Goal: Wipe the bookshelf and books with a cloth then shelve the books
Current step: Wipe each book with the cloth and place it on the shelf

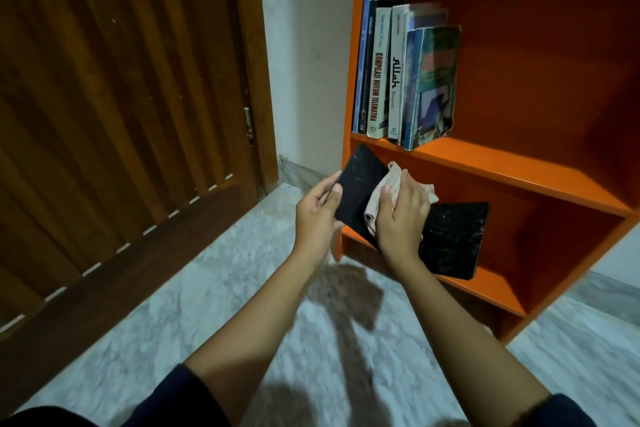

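Note:
My left hand [317, 215] grips the left edge of a black book [358, 184] held tilted in front of the orange bookshelf [502, 166]. My right hand [401, 215] presses a crumpled beige cloth [381, 198] against the book's cover. A second black, dusty-looking book [453, 239] lies on the lower shelf just behind my right hand. On the middle shelf several books [398, 69] stand upright at the left end, the outermost one with a greenish cover [436, 83] leaning slightly.
A dark wooden door [121, 114] fills the left side, with a pale wall strip [304, 55] between it and the shelf. The floor [242, 288] is grey marble-patterned tile. The right parts of both shelves hold nothing.

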`<action>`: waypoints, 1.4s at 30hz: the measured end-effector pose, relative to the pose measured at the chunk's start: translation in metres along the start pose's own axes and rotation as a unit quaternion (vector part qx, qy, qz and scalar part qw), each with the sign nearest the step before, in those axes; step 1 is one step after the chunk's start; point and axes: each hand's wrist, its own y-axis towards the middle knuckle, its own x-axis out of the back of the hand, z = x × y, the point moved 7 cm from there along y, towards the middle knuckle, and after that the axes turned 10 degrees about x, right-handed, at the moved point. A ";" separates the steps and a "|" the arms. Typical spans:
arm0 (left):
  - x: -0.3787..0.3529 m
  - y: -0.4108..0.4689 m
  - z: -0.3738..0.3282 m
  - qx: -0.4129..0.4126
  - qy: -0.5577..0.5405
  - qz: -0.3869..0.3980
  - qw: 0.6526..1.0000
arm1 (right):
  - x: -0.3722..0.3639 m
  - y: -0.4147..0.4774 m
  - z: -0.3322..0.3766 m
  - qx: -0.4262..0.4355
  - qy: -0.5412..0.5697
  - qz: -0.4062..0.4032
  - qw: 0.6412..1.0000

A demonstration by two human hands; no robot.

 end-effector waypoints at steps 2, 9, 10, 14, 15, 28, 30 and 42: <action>-0.002 -0.002 0.002 0.003 -0.005 -0.001 1.000 | 0.001 -0.009 -0.001 -0.003 0.009 0.000 1.000; 0.001 0.000 0.001 0.012 -0.046 -0.016 0.999 | -0.010 -0.047 0.017 0.036 0.050 -0.002 0.998; 0.004 0.000 -0.003 0.010 -0.049 -0.020 0.999 | -0.013 -0.051 0.023 0.067 0.042 0.010 0.997; 0.010 0.000 -0.013 0.003 -0.049 -0.024 0.999 | -0.013 -0.050 0.031 0.142 0.028 0.032 0.989; 0.009 -0.001 -0.013 0.004 -0.049 -0.020 0.999 | -0.010 -0.045 0.029 0.134 0.035 0.024 0.990; -0.010 -0.008 -0.026 -0.028 0.029 0.050 0.998 | -0.010 0.027 0.046 0.041 0.033 -0.025 0.998; -0.009 -0.008 -0.030 -0.042 0.059 0.049 0.996 | -0.013 0.029 0.054 0.062 0.048 -0.017 0.997; -0.006 -0.003 -0.037 -0.052 0.114 0.048 0.991 | -0.028 0.030 0.068 0.178 0.083 0.073 0.978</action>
